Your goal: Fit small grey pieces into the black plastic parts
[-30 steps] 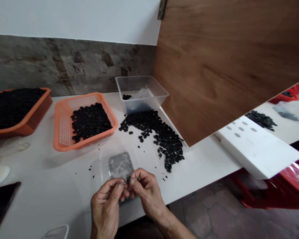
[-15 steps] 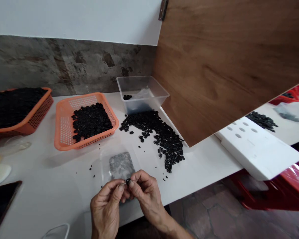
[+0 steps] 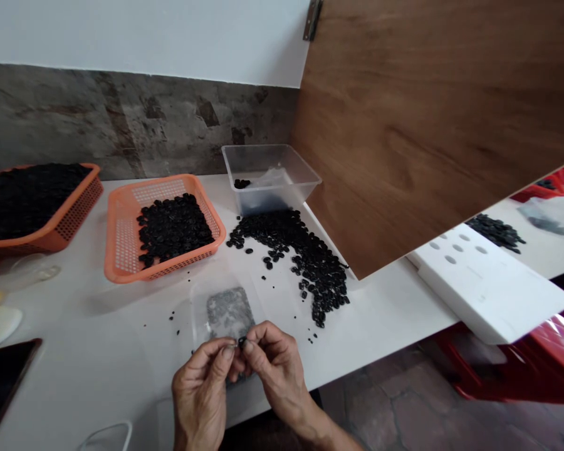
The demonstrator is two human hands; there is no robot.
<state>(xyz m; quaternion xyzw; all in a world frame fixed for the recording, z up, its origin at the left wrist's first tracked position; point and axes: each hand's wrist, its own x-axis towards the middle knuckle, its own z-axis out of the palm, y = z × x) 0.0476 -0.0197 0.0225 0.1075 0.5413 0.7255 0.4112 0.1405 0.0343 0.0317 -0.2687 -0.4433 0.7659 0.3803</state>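
Observation:
Low in the view, my right hand (image 3: 275, 363) pinches a small black piece (image 3: 242, 342) between thumb and forefinger. My left hand (image 3: 204, 382) meets it fingertip to fingertip; its thumb and forefinger are pressed together at the piece's left side, and what they pinch is too small to make out. Beneath the hands lies a clear plastic tray (image 3: 197, 313) with a grey, speckled mass of tiny bits (image 3: 230, 313), partly hidden by my fingers. Beyond the tray spreads a loose pile of black oval pieces (image 3: 301, 250).
An orange basket (image 3: 117, 241) holds similar black pieces, and a fuller basket (image 3: 70, 216) stands left. Behind the pile is a clear bin (image 3: 272, 188). A wooden panel (image 3: 427, 113) slants over the right side, near a white box with holes (image 3: 493, 282). A dark phone-like slab (image 3: 4, 382) lies left.
Both hands stay almost still, pinched together over the tray. The whole view shifts very slightly; nothing else visibly changes.

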